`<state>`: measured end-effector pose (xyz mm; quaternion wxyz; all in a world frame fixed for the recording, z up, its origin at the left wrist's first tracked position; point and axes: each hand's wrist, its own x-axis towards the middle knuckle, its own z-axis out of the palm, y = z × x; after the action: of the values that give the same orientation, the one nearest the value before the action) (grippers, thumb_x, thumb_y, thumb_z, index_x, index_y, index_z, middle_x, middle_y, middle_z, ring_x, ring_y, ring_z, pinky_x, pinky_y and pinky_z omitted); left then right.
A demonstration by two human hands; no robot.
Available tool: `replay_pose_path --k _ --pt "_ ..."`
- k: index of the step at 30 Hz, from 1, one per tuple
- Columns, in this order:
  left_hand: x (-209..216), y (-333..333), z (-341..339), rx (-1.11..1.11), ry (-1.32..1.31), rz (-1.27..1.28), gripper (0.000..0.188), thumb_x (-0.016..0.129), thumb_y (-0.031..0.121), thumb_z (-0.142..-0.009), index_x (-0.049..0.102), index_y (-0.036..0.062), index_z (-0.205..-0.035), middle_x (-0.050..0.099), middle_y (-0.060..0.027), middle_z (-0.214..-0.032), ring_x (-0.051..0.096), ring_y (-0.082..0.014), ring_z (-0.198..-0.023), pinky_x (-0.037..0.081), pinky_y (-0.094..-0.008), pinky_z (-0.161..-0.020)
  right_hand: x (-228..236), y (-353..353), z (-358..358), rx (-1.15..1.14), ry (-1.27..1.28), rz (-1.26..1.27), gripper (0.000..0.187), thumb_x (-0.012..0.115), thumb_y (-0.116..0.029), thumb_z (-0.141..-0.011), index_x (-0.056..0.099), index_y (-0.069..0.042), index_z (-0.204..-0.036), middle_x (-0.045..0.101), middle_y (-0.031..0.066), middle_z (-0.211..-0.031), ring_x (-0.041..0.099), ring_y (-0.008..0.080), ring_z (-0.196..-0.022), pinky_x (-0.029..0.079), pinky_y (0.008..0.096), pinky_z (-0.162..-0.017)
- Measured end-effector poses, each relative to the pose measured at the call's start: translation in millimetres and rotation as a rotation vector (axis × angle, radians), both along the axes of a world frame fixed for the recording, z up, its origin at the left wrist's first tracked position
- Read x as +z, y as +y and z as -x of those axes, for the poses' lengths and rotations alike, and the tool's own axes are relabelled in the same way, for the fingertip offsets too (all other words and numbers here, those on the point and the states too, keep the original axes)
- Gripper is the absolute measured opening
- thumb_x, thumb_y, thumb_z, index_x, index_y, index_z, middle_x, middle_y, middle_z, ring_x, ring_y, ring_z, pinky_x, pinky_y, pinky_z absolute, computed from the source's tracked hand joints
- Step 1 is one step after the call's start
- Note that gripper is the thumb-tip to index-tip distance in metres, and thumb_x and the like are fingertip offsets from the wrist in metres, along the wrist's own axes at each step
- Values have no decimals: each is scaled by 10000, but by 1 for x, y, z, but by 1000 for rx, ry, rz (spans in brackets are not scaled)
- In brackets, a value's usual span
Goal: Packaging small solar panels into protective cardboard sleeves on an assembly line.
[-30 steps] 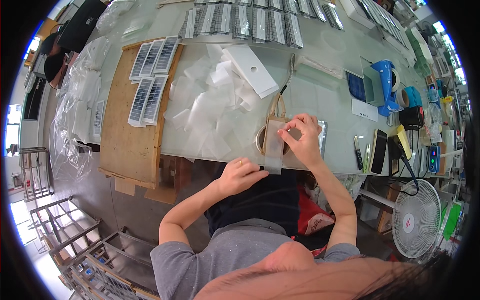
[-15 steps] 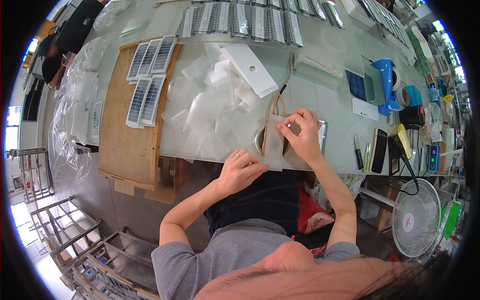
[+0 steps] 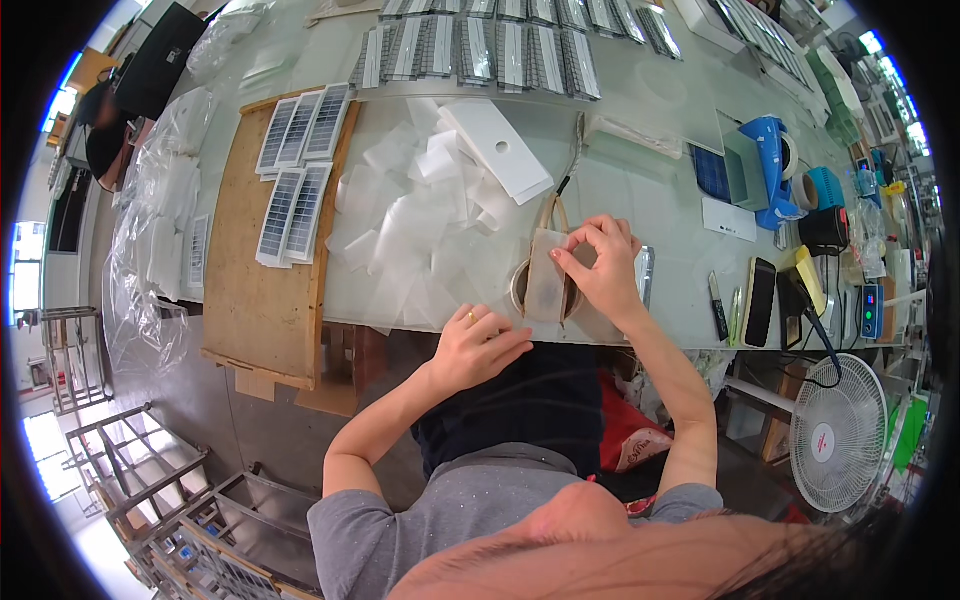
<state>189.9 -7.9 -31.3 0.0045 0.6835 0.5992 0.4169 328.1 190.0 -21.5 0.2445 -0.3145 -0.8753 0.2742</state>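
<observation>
A strip of translucent white film lies over a tan frame with a cord near the front edge of the glass-topped table. Under it, the rim of a round ring shows at the left. My right hand pinches the strip's upper right corner between thumb and forefinger. Just below and left of the strip's lower end is my left hand, its fingertips pressed together at the table edge. Whatever sits between those fingertips, if anything, is too small to make out. To the left spreads a loose heap of similar film pieces.
White plates with a hole lie on the heap. A wooden board at left bears several small solar panels. Rows of strip panels line the back. At right are a knife, a phone, a blue tape dispenser and a fan.
My left fingertips have come away slightly down and left from the strip's lower end, which now ends higher. My right hand stays at the upper corner. The view has shifted slightly.
</observation>
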Motion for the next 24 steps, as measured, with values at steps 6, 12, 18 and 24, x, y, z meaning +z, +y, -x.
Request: replay_pose_path --k 6,12,18,24 --pt "-1 2 -5 -15 77 1 307 837 244 -717 701 138 -972 548 8 -855 524 -182 -724 407 -325 -619 8 3 -2 -54 19 0 392 834 -270 -723 624 -151 -1032 577 -9 -989 507 218 -1007 297 410 -891" --pt "7 -3 -9 -14 48 65 351 819 270 -736 691 137 -1035 565 11 -870 526 -180 -735 405 -318 -645 14 19 -28 -74 16 -47 401 804 -296 -750 639 -135 -1078 605 4 -1061 514 218 -1054 299 407 -936" --pt "2 -13 -17 -6 171 56 434 804 284 -751 691 163 -1151 559 16 -878 504 -165 -728 400 -315 -649 19 47 -103 -67 -290 -119 665 844 -418 -678 626 -192 -1264 503 63 -1322 403 300 -1247 279 464 -1039" --pt "-4 -16 -19 0 204 72 468 797 286 -756 684 172 -1195 546 20 -876 487 -159 -722 397 -312 -652 10 53 -112 -48 -382 -134 725 853 -466 -650 623 -203 -1285 488 63 -1363 369 300 -1288 268 476 -1058"
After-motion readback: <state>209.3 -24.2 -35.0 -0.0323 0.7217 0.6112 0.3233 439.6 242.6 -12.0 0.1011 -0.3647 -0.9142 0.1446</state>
